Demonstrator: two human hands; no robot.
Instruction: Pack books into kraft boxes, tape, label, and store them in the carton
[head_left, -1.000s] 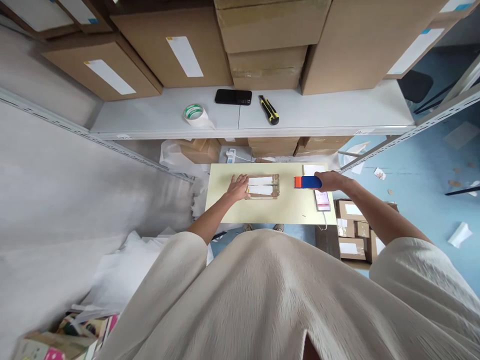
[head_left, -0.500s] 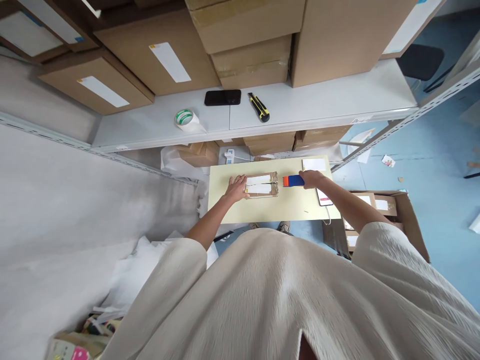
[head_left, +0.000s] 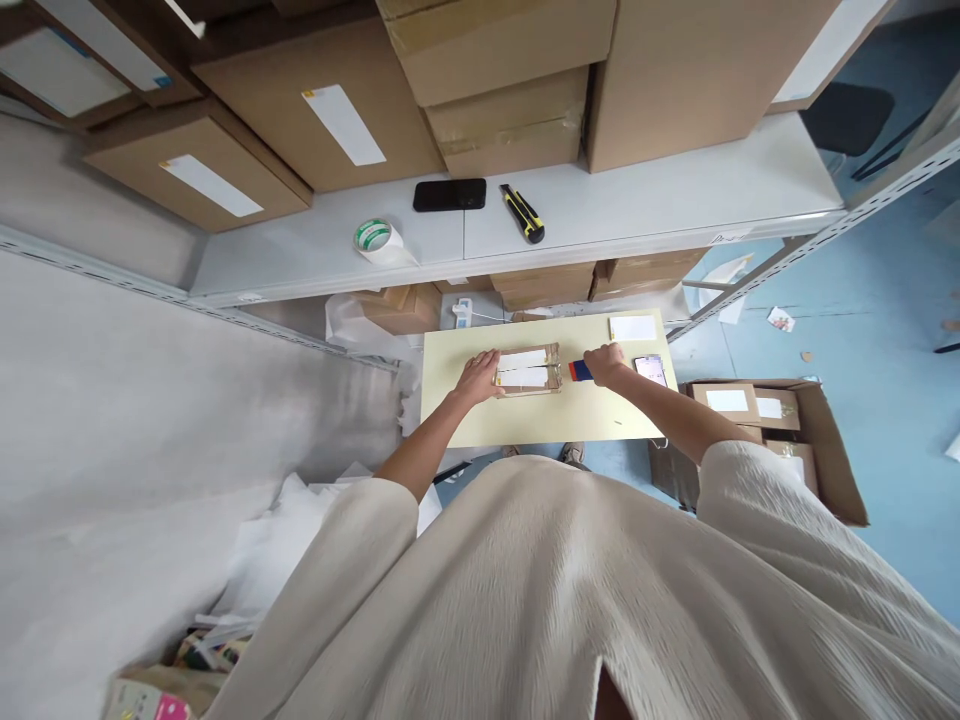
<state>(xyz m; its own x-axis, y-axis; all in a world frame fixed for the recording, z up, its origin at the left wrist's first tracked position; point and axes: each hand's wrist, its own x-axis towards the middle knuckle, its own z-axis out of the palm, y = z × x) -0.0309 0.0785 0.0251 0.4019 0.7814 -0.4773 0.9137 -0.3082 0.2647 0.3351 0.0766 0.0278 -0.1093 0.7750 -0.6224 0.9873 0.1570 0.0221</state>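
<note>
my left hand (head_left: 478, 377) lies over the left end of a small brown box (head_left: 529, 370), with the fingers mostly straight and a little apart; it rests against the box, and i cannot tell how hard it presses. the box sits on the pale yellow table (head_left: 450, 425) in front of me, its long side running left to right, with two white labels (head_left: 522, 377) side by side on top. my right hand (head_left: 604, 364) is closed around a blue tool (head_left: 580, 370) with an orange end, and my fingers hide most of it. the orange end points at the right end of the box, just beside it and apart from it; i cannot tell whether the tool touches the table. to the right of that hand lies a phone (head_left: 650, 369) with a lit screen, and a white card (head_left: 632, 328) lies near the far edge. on the grey shelf (head_left: 675, 210) beyond, i see a roll of white tape (head_left: 386, 246), a black phone (head_left: 450, 195) and a yellow and black knife (head_left: 523, 213). a big open carton (head_left: 832, 450) with smaller boxes inside stands to the right of the table.
</note>
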